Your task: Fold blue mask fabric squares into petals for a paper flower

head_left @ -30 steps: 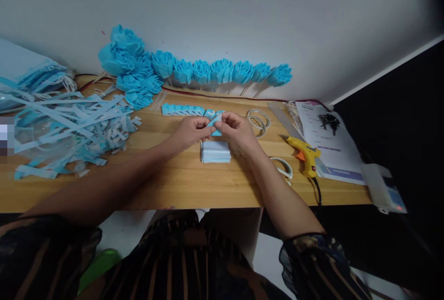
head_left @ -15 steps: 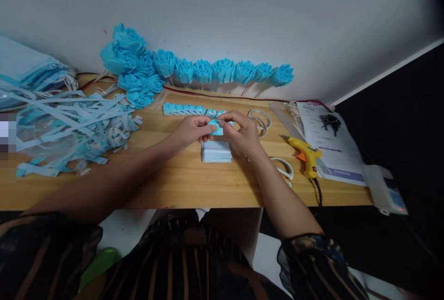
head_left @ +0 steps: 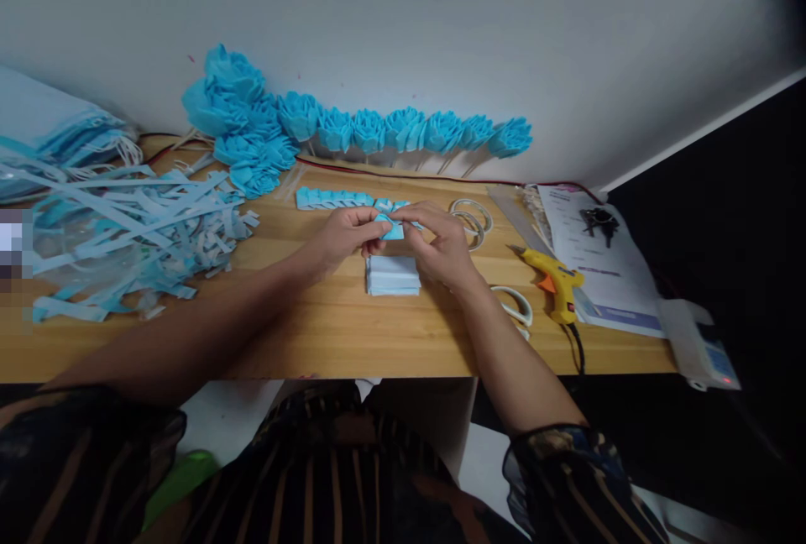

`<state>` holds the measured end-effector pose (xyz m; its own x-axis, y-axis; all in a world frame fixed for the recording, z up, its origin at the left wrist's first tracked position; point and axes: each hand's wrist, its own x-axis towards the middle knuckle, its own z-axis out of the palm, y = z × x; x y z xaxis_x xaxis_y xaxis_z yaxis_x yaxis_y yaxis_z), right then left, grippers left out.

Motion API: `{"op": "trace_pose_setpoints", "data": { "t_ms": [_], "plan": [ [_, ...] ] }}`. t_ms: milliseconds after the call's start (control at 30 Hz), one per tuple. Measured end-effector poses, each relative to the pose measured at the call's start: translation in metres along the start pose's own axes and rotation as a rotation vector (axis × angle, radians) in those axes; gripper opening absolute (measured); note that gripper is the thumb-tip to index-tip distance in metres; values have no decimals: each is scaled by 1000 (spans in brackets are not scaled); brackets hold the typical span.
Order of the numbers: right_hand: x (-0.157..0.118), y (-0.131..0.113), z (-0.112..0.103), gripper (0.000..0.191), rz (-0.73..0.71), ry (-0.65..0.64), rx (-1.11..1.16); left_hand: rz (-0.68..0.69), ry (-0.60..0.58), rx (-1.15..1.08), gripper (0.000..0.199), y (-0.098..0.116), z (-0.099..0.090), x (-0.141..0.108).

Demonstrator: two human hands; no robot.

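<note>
A small blue fabric piece (head_left: 394, 231), partly folded, is pinched between my two hands above the table. My left hand (head_left: 349, 233) grips its left side with thumb and fingers. From the right, my right hand (head_left: 441, 242) holds its other edge, the fingertips bent over the top. Just below lies a stack of pale blue-white fabric rectangles (head_left: 393, 277). Behind my hands runs a row of folded blue petals (head_left: 333, 198), its right end partly hidden by my fingers.
Blue fabric flowers (head_left: 406, 128) on sticks line the wall. Cut strips (head_left: 138, 217) are heaped at left. To the right are tape rolls (head_left: 482, 221), white-handled scissors (head_left: 516, 302), a yellow glue gun (head_left: 554, 275), a printed sheet (head_left: 604, 275) and keys (head_left: 601, 223).
The top of the blue fabric piece has been folded down further, and my right fingers have shifted slightly left over it. Other things stay in place.
</note>
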<state>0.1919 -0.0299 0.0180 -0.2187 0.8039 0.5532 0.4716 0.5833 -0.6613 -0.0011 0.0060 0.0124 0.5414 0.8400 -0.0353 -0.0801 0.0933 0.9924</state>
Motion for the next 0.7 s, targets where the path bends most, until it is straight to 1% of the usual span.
{"op": "trace_pose_setpoints", "data": {
  "t_ms": [133,233,300,433,567,700],
  "plan": [
    [1,-5,-1,23,141,-22,183,28,34,78,18,1,0,1],
    [1,-4,0,33,253,-14,269,73,37,150,18,1,0,1],
    [1,-2,3,40,300,1,293,96,29,178,18,0,0,1],
    [1,1,7,43,341,24,344,102,31,200,17,-1,0,0],
    [2,2,9,43,365,10,433,119,29,212,19,0,0,0],
    [1,5,12,48,392,3,497,135,32,221,21,0,0,0]
  ]
}}
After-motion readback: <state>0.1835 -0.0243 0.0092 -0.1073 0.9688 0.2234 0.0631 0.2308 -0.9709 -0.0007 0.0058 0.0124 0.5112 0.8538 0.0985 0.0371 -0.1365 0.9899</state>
